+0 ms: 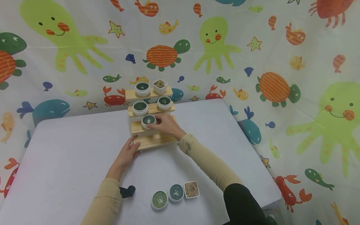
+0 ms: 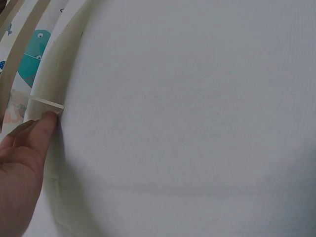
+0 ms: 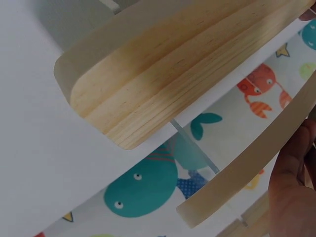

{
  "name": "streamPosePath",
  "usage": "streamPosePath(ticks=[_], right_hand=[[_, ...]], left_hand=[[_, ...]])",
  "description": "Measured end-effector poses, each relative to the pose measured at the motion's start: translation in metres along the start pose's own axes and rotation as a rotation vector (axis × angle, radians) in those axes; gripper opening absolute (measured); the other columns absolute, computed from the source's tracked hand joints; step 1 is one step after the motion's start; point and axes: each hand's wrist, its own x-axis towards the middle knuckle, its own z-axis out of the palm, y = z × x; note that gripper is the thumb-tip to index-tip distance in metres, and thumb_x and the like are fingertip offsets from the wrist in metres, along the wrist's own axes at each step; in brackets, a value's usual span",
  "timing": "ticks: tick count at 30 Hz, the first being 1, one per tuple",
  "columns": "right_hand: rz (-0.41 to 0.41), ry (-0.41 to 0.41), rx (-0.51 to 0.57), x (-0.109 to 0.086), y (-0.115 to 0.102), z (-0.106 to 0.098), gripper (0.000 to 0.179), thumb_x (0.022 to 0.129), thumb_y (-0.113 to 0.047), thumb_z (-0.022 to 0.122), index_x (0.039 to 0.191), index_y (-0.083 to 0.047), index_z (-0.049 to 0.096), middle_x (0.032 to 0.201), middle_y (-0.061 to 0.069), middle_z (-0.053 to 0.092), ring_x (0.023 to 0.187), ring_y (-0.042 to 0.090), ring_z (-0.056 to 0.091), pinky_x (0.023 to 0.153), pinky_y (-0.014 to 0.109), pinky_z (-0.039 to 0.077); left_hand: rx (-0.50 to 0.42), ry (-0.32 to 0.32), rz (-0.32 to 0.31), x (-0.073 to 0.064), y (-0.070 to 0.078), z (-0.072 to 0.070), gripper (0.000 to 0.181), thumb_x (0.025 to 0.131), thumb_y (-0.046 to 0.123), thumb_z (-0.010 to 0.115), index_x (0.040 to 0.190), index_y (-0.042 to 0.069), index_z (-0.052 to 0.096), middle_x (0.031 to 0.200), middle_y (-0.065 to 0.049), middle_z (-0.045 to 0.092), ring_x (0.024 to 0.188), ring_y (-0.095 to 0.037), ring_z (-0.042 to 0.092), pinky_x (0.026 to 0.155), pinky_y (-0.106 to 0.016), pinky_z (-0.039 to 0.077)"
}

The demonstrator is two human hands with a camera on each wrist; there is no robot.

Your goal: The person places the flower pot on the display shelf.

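Note:
A tiered stand with pale wooden steps (image 1: pixel 152 142) stands at the back of the white table. My right hand (image 1: pixel 168 124) reaches across it and pinches a round white jar (image 1: pixel 148 120) with dark green contents, at the second step from the bottom. The right wrist view shows that hand (image 3: pixel 296 192) at the edge, beside a wooden step (image 3: pixel 197 74); the jar is out of that view. My left hand (image 1: pixel 126 154) touches the left end of the lowest step with its fingers fairly straight. In the left wrist view its fingertips (image 2: pixel 49 118) meet the stand's thin clear side support.
Higher steps carry round jars (image 1: pixel 140 107) and a square dish (image 1: pixel 160 86) of dried bits. Nearer the front lie a light green jar (image 1: pixel 159 200), a dark green jar (image 1: pixel 176 192), a square dish (image 1: pixel 192 189) and a small black object (image 1: pixel 127 191). A sea-animal curtain (image 1: pixel 168 31) hangs behind.

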Motion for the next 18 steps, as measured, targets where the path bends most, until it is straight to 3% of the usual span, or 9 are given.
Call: streamPosePath(ticks=[9, 18], right_hand=[[-0.013, 0.036, -0.003, -0.006, 0.007, -0.003, 0.049, 0.085, -0.054, 0.07, 0.112, -0.014, 0.07, 0.088, -0.004, 0.063, 0.079, 0.008, 0.055, 0.069, 0.021, 0.048], [0.028, 0.038, 0.007, -0.017, 0.014, -0.014, 0.066, 0.083, -0.047, 0.076, 0.131, -0.005, 0.061, 0.112, 0.001, 0.064, 0.097, 0.01, 0.059, 0.087, 0.022, 0.051]], left_hand=[[0.002, 0.005, -0.006, 0.001, 0.0, 0.0, 0.063, 0.106, 0.034, 0.04, 0.158, 0.017, 0.009, 0.155, -0.026, 0.028, 0.141, -0.037, 0.033, 0.113, -0.047, 0.033], [-0.018, -0.001, -0.001, -0.001, 0.005, 0.002, 0.061, 0.107, 0.029, 0.039, 0.158, 0.014, 0.007, 0.155, -0.028, 0.025, 0.142, -0.038, 0.03, 0.115, -0.049, 0.03]])
